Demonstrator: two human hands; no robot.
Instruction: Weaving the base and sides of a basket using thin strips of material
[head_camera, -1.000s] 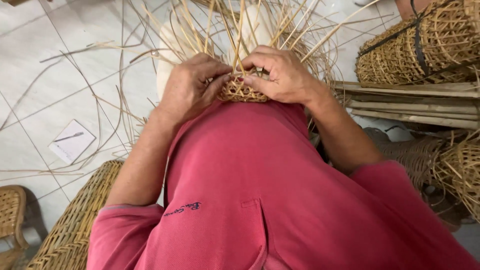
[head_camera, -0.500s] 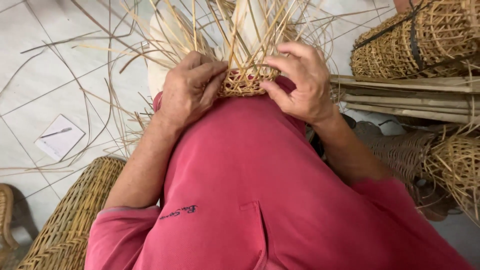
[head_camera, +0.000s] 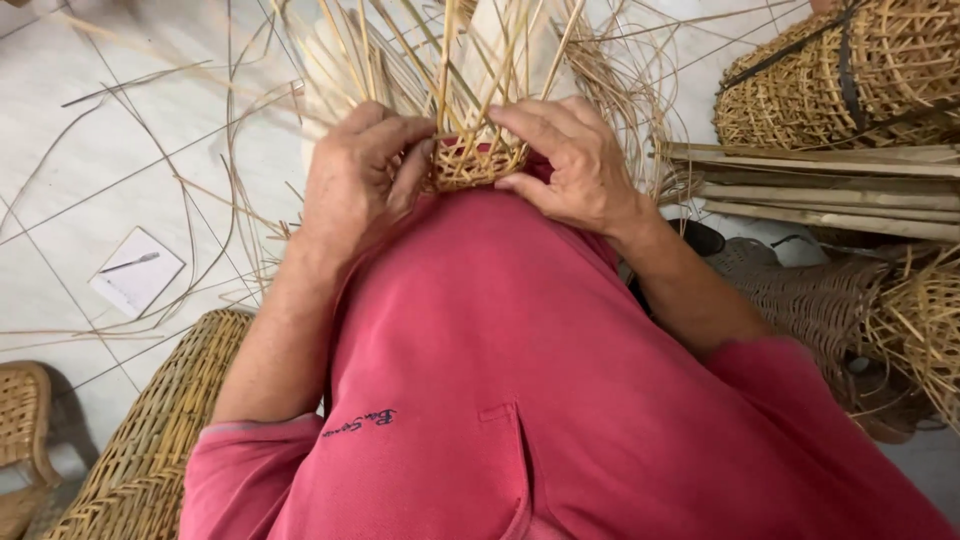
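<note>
A small woven basket base (head_camera: 472, 165), pale tan cane in an open lattice, sits against the front of the person's red shirt (head_camera: 520, 350) at chest height, between the two hands. Long unwoven cane strands (head_camera: 440, 60) rise from its rim and fan upward and outward, some crossing one another. The left hand (head_camera: 360, 175) clasps the left side of the weave, fingers curled inward with fingertips pressed on the rim. The right hand (head_camera: 570, 165) grips the right side, its index finger laid across the top edge and the thumb pressing from below; whether a single strand is pinched between them cannot be told. Both forearms are bent and drawn in toward the chest, elbows out. Below lies a pale tiled floor (head_camera: 110, 170) strewn with loose cane lengths. A small white notepad (head_camera: 137, 271) with a pen on it lies on the tiles to the left. A woven wicker seat edge (head_camera: 150, 440) shows at lower left, with a second wicker piece (head_camera: 20, 420) at the far left margin. At upper right a large openwork basket (head_camera: 850, 75) with dark bands rests above a bundle of flat split canes (head_camera: 820, 190). Further darker woven baskets (head_camera: 830, 300) stand at right.
</note>
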